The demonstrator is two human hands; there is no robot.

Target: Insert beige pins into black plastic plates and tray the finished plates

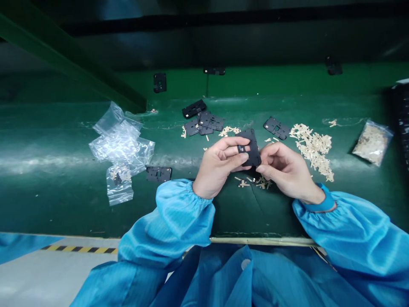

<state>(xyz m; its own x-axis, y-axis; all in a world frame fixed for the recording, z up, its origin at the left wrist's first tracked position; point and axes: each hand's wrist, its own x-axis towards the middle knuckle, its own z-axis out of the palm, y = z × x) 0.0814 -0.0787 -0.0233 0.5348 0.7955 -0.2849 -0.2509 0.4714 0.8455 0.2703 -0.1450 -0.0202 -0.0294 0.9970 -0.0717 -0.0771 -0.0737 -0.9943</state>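
Note:
My left hand (214, 166) grips a flat black plastic plate (253, 147) with small cutouts, tilted above the bench, thumb across its near face. The fingers of my right hand (286, 168) are pinched together at the plate's lower right edge; what lies between the fingertips, if anything, is too small to make out. Small pale strips (244, 183) are scattered on the bench just below the plate. A larger heap of pale cut pieces (315, 147) spreads to the right of my right hand, with another black plate (276, 128) lying flat just behind it.
Several black plates (207, 121) are piled behind my left hand, and one black plate (159, 173) lies to its left. Crumpled clear bags (121, 143) cover the left of the green bench (179, 213). A filled zip bag (372, 143) lies at right. A green post (105, 81) slants in at left.

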